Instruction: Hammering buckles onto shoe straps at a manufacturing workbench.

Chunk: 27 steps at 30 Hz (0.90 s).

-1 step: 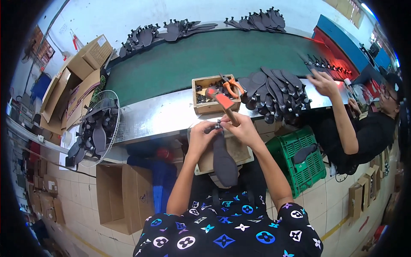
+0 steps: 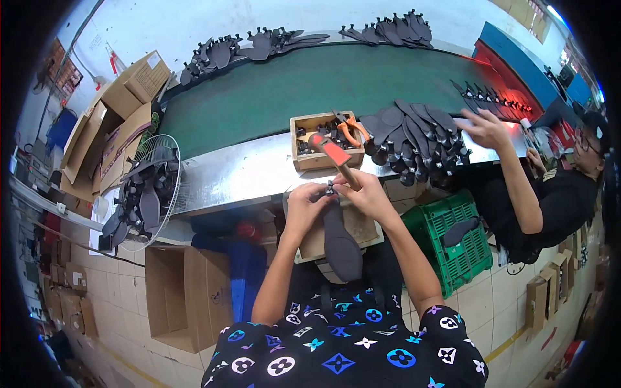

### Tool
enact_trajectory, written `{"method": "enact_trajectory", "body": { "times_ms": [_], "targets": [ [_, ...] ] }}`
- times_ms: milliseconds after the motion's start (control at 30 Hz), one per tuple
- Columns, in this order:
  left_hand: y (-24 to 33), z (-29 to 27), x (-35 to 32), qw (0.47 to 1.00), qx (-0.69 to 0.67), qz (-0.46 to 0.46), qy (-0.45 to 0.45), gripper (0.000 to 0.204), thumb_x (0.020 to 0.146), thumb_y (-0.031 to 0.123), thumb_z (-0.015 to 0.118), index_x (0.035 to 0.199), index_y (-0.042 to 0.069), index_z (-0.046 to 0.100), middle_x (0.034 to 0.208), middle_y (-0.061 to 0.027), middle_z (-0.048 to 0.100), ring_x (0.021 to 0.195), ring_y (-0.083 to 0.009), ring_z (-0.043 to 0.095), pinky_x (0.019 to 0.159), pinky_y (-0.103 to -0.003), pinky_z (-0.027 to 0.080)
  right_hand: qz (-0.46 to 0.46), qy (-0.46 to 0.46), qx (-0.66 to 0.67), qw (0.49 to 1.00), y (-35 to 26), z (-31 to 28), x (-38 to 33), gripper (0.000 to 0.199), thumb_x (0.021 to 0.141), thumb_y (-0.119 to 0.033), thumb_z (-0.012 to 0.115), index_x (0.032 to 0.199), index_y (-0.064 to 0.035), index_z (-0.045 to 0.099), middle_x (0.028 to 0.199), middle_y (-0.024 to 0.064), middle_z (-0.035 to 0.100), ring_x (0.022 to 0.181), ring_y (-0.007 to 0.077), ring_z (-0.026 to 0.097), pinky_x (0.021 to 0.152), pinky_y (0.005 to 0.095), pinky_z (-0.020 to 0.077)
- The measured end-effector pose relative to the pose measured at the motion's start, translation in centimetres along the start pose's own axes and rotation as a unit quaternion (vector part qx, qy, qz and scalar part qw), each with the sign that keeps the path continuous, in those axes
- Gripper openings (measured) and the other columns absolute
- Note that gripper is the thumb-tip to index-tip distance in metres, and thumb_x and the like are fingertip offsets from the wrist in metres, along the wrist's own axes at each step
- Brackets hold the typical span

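A dark grey shoe sole (image 2: 343,251) lies over a wooden board (image 2: 309,247) in front of me, broad end toward my body. At its narrow far end, my left hand (image 2: 305,208) is closed, pinching the sole by a small dark heel piece with a shiny spot (image 2: 330,188). My right hand (image 2: 369,197) is closed round the wooden handle of a hammer (image 2: 334,152). Its thumb and fingertips also meet at the heel piece. The hammer's red head points up and away, in front of a wooden box (image 2: 323,163) of small dark parts. Orange-handled pliers (image 2: 352,132) rest in that box.
Heeled soles (image 2: 420,136) are piled right of the box, beside a green belt (image 2: 272,97). A wire basket (image 2: 176,187) of soles stands left. Below are a cardboard box (image 2: 194,297) and a green crate (image 2: 446,258). At right, a co-worker's hand (image 2: 488,129) reaches over the bench.
The sole's broad end has swung slightly right, and the hammer head has shifted a little left. The co-worker's raised hand has moved slightly left. Both my hands keep their hold.
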<state>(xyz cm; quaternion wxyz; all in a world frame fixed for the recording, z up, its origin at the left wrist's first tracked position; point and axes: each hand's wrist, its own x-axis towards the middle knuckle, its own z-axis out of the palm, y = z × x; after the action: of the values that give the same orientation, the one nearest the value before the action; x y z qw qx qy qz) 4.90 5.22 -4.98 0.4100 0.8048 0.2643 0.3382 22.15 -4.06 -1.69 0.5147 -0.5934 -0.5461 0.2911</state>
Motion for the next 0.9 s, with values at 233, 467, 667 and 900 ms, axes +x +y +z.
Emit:
{"method": "enact_trajectory", "body": {
  "times_ms": [233, 467, 667, 900],
  "targets": [
    [1.5, -0.9, 0.1, 0.996, 0.049, 0.069, 0.015, 0.03, 0.076, 0.015, 0.081, 0.103, 0.005, 0.073, 0.09, -0.0115, 0.072, 0.082, -0.0273, 0.068, 0.075, -0.035, 0.051, -0.142, -0.038, -0.105, 0.984, -1.5, -0.1, -0.2, 0.019, 0.082, -0.004, 0.066, 0.1, -0.0005, 0.063, 0.098, 0.0146, 0.062, 0.086, 0.0386, 0.063, 0.075, 0.0395, 0.0505],
    [-0.9, -0.5, -0.7, 0.997, -0.067, -0.029, 0.019, 0.037, 0.076, 0.012, 0.081, 0.109, -0.002, 0.069, 0.083, -0.0071, 0.07, 0.071, -0.0177, 0.063, 0.069, -0.033, 0.051, -0.108, -0.011, -0.234, 0.966, -3.4, 0.8, -1.7, 0.028, 0.079, 0.0, 0.067, 0.106, -0.0024, 0.063, 0.108, 0.0106, 0.065, 0.093, 0.0342, 0.066, 0.077, 0.04, 0.0521],
    [-0.6, -1.2, -0.4, 0.99, -0.128, -0.05, -0.043, 0.029, 0.078, 0.005, 0.076, 0.106, 0.002, 0.074, 0.099, -0.0099, 0.072, 0.088, -0.015, 0.067, 0.08, -0.028, 0.053, 0.011, 0.105, -0.032, 0.994, -7.2, 1.6, -6.5, 0.033, 0.096, -0.013, 0.061, 0.126, 0.0002, 0.056, 0.103, 0.0222, 0.066, 0.089, 0.0341, 0.068, 0.077, 0.0386, 0.0526],
    [-0.7, -1.4, 0.5, 0.979, -0.17, -0.072, -0.086, 0.029, 0.076, 0.003, 0.078, 0.105, 0.0, 0.075, 0.102, -0.0088, 0.072, 0.089, -0.0138, 0.067, 0.08, -0.027, 0.054, -0.006, 0.091, -0.159, 0.983, -8.0, 0.5, -9.6, 0.029, 0.097, -0.009, 0.058, 0.122, 0.0045, 0.053, 0.096, 0.0264, 0.065, 0.084, 0.0423, 0.065, 0.074, 0.0415, 0.0519]
  ]
}}
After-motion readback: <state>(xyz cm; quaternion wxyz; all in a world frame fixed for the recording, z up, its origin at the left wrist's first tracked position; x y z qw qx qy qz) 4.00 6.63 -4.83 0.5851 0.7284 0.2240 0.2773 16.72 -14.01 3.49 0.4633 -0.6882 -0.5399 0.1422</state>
